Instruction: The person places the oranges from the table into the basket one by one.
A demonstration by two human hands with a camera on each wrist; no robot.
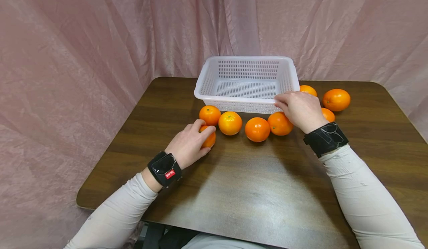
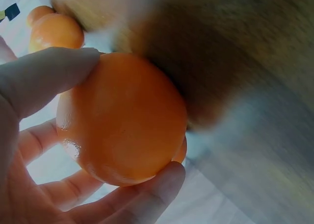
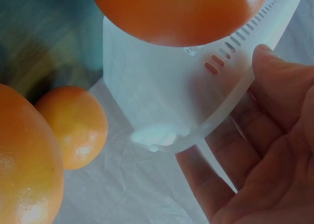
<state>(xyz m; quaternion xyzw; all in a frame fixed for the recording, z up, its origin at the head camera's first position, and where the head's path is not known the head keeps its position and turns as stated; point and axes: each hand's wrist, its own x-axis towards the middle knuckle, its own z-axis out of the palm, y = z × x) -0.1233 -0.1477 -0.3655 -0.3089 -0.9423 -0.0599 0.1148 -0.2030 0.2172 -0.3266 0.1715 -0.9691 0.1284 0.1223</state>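
Observation:
My left hand (image 1: 187, 144) grips an orange (image 1: 210, 139) at the left end of a group of oranges. In the left wrist view, thumb and fingers spread round this orange (image 2: 122, 121). Over on the right, my right hand (image 1: 299, 107) holds the front right corner of a white slotted plastic basket (image 1: 230, 99). The right wrist view has the thumb on the outside of the basket wall (image 3: 147, 82) and the other fingers past its rim. No fruit shows inside the basket.
In front of the basket sit several oranges, among them one yellower orange (image 1: 230, 123) and another orange (image 1: 257, 129). More lie to its right, including a large orange (image 1: 336, 100). The brown wooden table (image 1: 234, 189) ends at a pink curtain (image 1: 100, 37).

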